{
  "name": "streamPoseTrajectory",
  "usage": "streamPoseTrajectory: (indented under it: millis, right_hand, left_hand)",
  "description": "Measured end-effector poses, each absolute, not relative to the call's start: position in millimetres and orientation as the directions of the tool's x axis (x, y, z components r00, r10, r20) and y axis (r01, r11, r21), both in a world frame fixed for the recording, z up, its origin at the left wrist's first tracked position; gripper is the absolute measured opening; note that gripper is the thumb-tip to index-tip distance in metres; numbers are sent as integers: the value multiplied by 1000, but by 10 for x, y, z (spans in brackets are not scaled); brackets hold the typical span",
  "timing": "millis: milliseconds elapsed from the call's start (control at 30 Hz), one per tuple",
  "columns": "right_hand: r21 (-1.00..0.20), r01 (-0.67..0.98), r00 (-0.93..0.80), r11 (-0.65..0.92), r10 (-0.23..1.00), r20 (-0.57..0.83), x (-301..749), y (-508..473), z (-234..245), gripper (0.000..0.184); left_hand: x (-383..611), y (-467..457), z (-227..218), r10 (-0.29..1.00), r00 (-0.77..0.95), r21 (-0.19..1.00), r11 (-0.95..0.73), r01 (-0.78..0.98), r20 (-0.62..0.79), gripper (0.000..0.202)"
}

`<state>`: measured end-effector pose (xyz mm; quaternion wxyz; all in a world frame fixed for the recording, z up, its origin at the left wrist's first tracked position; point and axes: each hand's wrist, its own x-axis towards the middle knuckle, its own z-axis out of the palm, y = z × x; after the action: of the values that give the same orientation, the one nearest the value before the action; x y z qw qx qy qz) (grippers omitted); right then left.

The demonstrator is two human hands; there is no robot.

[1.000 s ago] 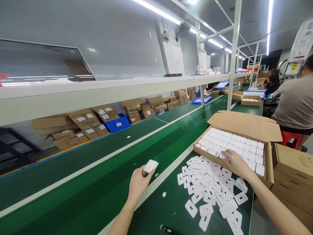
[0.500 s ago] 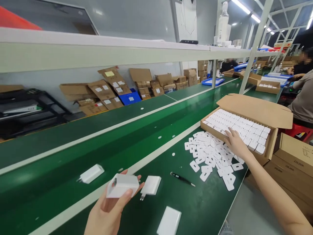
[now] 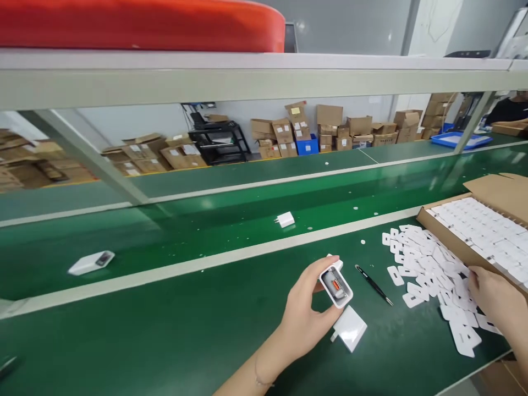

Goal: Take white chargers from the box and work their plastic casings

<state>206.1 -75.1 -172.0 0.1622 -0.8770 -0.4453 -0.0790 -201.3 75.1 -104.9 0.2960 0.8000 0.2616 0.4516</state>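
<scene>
Left hand (image 3: pixel 307 316) in pinch grip; right hand (image 3: pixel 493 297) apparently palm-down.

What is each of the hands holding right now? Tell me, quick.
Left hand: closed on a white charger.
Right hand: resting on the pile of white cut-outs; grip cannot be told.

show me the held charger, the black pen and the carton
held charger (image 3: pixel 336 286): head view, its port end
black pen (image 3: pixel 373 285): head view, mid barrel
carton (image 3: pixel 501 190): head view, open flap

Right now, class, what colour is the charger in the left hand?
The charger is white, seen best in the head view.
</scene>
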Motion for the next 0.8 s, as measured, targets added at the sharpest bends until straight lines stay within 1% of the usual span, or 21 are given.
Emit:
streamPoseTrajectory:
  millis: [33, 67, 100, 133, 167, 200, 233, 267, 300, 333, 367, 400, 467, 500, 567, 633, 700, 767, 800]
  right_hand:
    - [-254, 784, 621, -567, 722, 305, 2005, -744, -1659, 25]
    - [-337, 749, 661, -571, 677, 323, 1922, -733, -1603, 24]
    - [-473, 691, 711, -546, 630, 312, 1811, -718, -1558, 22]
    - [-647, 596, 758, -476, 599, 258, 1674, -697, -1524, 23]
    - [-816, 448, 786, -366, 597, 164, 1514, -667, -1503, 27]
    - [-934, 258, 780, -247, 623, 51, 1336, -628, -1491, 34]
    - [-988, 61, 740, -142, 670, -51, 1146, -580, -1486, 42]
    - [-992, -104, 678, -75, 724, -126, 953, -524, -1482, 48]
    - [-975, -217, 605, -52, 776, -176, 767, -463, -1476, 52]
    - [-958, -281, 531, -57, 822, -205, 596, -403, -1464, 54]
    - [-950, -304, 458, -75, 863, -214, 443, -347, -1443, 55]
    - [-952, -292, 398, -86, 894, -203, 312, -302, -1411, 56]
    - [-980, -190, 333, -66, 934, -127, 108, -251, -1311, 52]
    - [-994, -110, 321, -25, 945, -59, 27, -245, -1246, 48]
    - [-991, 74, 315, 108, 941, 126, -119, -255, -1096, 38]
    - [-922, 269, 277, 279, 894, 352, -264, -265, -948, 36]
    - [-794, 434, 186, 426, 820, 541, -411, -245, -837, 43]
    - [-674, 528, 87, 517, 757, 648, -547, -190, -784, 49]
    - [-644, 545, 62, 536, 741, 669, -604, -156, -778, 50]
  left_hand:
    - [-2018, 744, -1061, 679, 452, 703, -696, 147, 578, 58]
    - [-2023, 740, -1071, 672, 448, 694, -705, 145, 589, 59]
    - [-2028, 737, -1080, 664, 446, 683, -716, 145, 601, 59]
    - [-2034, 737, -1088, 653, 445, 669, -728, 147, 613, 59]
    - [-2039, 739, -1096, 643, 444, 655, -740, 152, 624, 59]
    - [-2043, 742, -1105, 636, 443, 642, -750, 159, 632, 58]
    - [-2045, 745, -1115, 632, 441, 632, -756, 170, 638, 57]
    - [-2045, 748, -1127, 631, 437, 623, -760, 183, 641, 57]
    - [-2044, 750, -1142, 630, 429, 613, -765, 197, 648, 56]
    - [-2041, 752, -1159, 629, 414, 602, -770, 211, 658, 56]
    - [-2038, 752, -1176, 624, 395, 589, -777, 222, 674, 56]
    - [-2035, 751, -1191, 613, 375, 572, -788, 227, 696, 56]
    - [-2035, 748, -1209, 580, 329, 537, -814, 220, 745, 56]
    - [-2038, 746, -1210, 560, 309, 518, -829, 211, 769, 57]
    - [-2050, 745, -1195, 508, 281, 470, -861, 195, 814, 61]
    - [-2067, 748, -1174, 452, 265, 418, -891, 178, 851, 66]
    - [-2081, 753, -1166, 419, 240, 397, -908, 135, 876, 70]
    - [-2089, 757, -1178, 392, 201, 384, -920, 77, 898, 76]
    - [-2092, 758, -1191, 371, 181, 366, -929, 59, 911, 80]
